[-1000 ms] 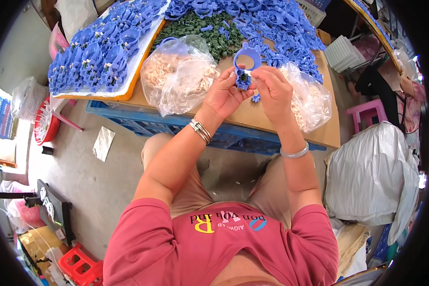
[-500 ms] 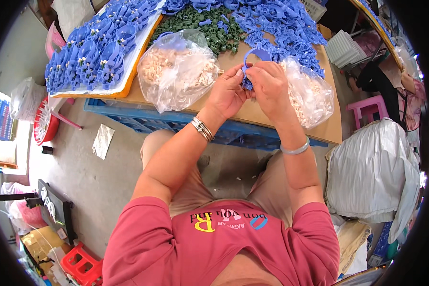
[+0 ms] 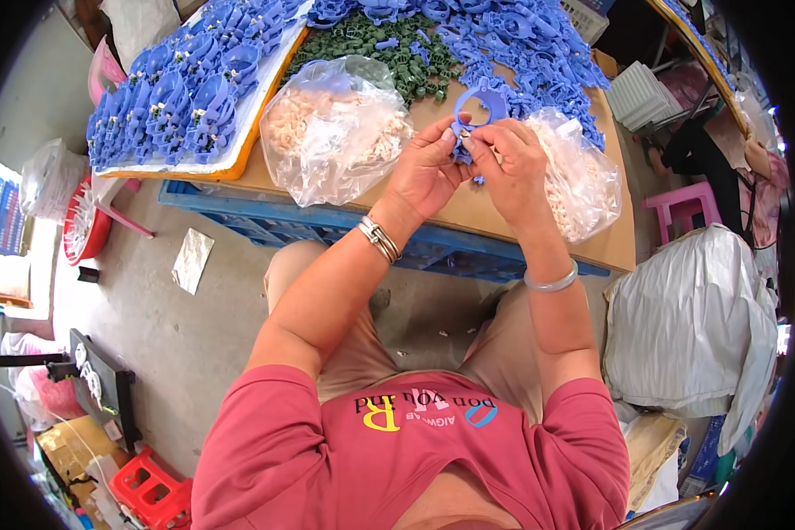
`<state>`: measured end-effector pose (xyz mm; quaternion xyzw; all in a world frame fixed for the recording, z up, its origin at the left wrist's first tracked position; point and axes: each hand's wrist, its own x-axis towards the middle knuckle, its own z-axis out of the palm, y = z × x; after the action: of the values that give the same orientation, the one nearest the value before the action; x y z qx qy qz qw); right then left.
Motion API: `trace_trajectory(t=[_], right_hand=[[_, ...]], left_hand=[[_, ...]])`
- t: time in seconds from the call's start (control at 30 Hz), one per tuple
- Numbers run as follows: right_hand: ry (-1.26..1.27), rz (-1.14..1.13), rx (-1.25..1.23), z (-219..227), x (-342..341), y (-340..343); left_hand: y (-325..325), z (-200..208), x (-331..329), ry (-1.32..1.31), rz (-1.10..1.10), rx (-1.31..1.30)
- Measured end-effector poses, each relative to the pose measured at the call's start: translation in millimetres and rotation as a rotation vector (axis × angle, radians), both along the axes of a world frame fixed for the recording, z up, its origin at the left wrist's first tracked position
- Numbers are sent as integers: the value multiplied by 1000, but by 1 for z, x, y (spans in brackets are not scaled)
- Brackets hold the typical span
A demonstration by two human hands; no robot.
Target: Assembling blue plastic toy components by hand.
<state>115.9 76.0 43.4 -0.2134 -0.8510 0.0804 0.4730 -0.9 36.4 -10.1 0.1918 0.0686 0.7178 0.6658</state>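
Note:
Over the table's front part, my left hand [image 3: 427,170] and my right hand [image 3: 511,168] come together on one blue plastic part with a round ring [image 3: 483,99]. The ring stands up above my fingertips. Its narrow lower body is pinched in my left fingers, while the right thumb and fingertips press against it; a small pale spot shows between them. Fingers hide most of that lower body. Beside my left hand lies a clear bag of small cream-coloured pieces [image 3: 327,128]. Another such bag [image 3: 574,172] sits next to my right wrist.
Blue parts [image 3: 539,53] and dark green pieces [image 3: 389,53] are heaped at the back of the cardboard-topped table [image 3: 611,231]. A tray [image 3: 238,163] of blue assemblies stands left. Pink stool [image 3: 683,205] and large white sack [image 3: 680,318] are at right, near another person's hand [image 3: 757,152].
The ring now tilts slightly differently, and a pale spot shows at its base. My right fingers have shifted a little on the part; the whole view has moved slightly.

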Motion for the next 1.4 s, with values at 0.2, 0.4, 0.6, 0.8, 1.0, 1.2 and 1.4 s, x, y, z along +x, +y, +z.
trace_trajectory(t=[0.2, 0.4, 0.6, 0.8, 1.0, 1.2, 1.4], right_hand=[[1, -75, -247, 0, -1, -4], [33, -84, -506, -4, -2, -5], [163, -24, -819, -1, -3, -8], [173, 23, -713, -2, -2, -8], [358, -102, -480, 15, 21, 8], [326, -212, -496, -5, 46, 47], [209, -223, -434, -2, 48, 46]], left_hand=[[-2, 1, 2, 50, 15, -8], [1, -3, 3, 121, 78, -34], [0, 1, 8, 156, 162, -17], [0, -1, 0, 90, 69, -22], [2, -6, -16, 5, -53, -12], [2, -2, -25, -61, 30, -132], [2, -7, -35, -48, 5, -41]])
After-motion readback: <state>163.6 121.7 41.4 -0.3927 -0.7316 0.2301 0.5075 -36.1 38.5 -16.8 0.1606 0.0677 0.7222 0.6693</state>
